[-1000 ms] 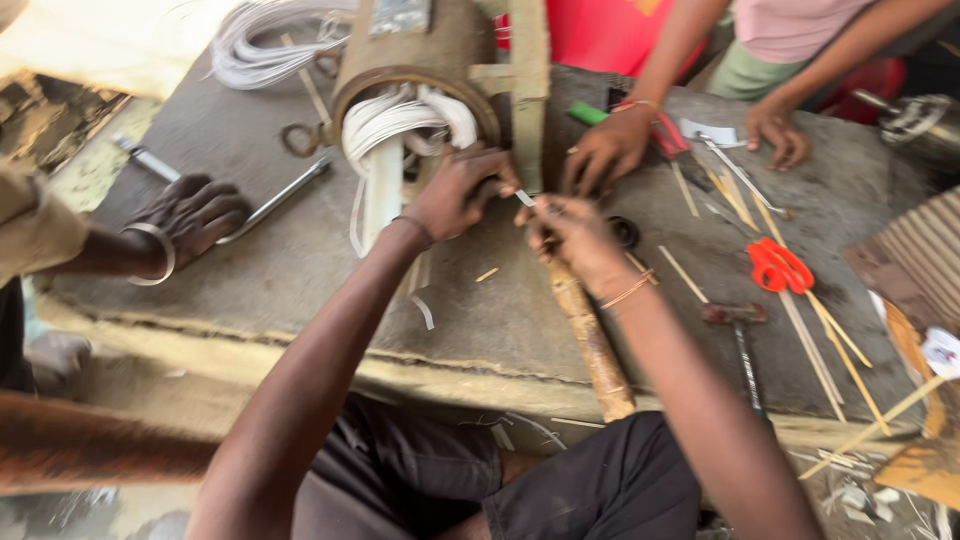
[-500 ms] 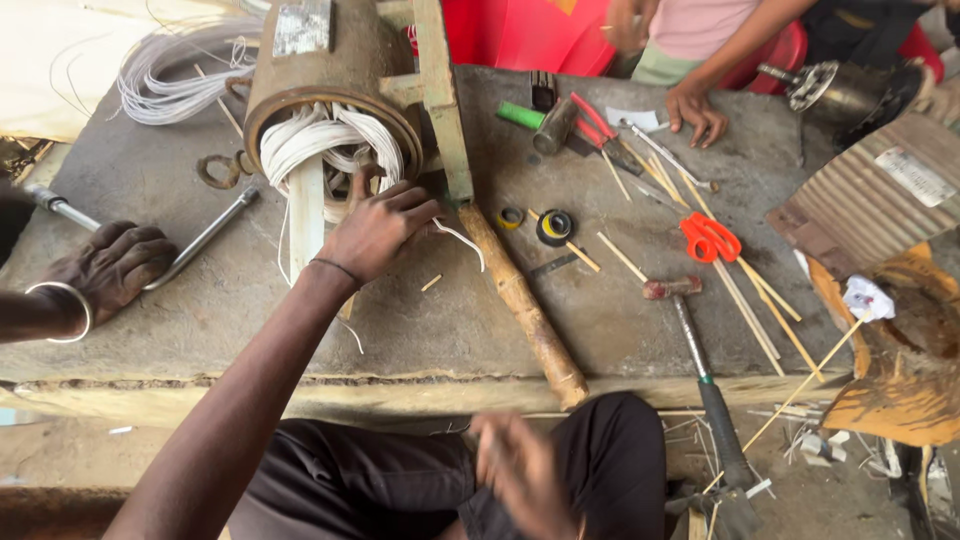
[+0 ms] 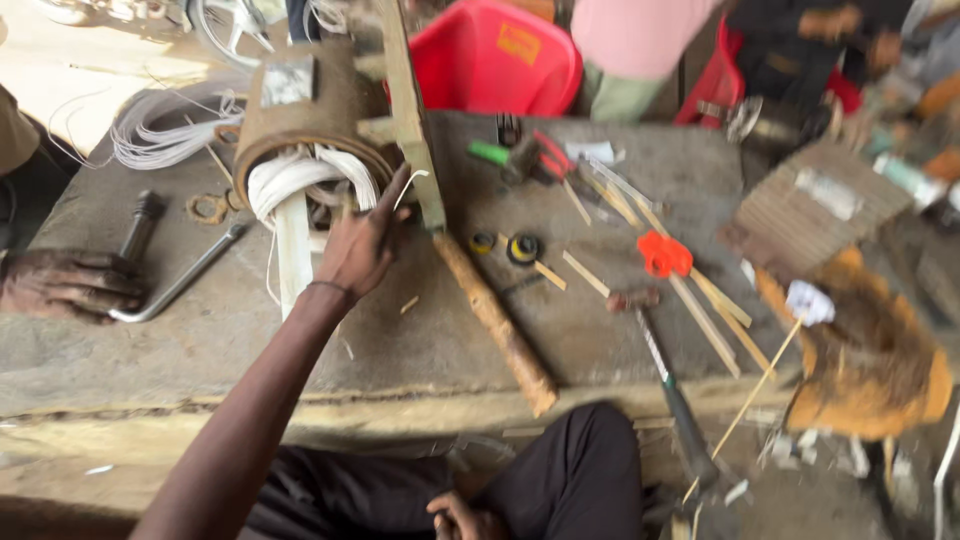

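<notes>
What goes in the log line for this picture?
left hand: on white wire coil in rusty round motor casing | right hand: in lap, holding nothing

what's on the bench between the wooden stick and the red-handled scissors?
Head view: between the wooden stick and the red-handled scissors lie two small round black-and-yellow rolls, a few thin wood slivers, and the hammer's head.

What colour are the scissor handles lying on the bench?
The scissor handles are bright orange-red, seen in the head view.

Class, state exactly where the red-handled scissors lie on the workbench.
In the head view, the red-handled scissors lie right of centre on the workbench, among thin wooden sticks, just above the hammer.
</notes>
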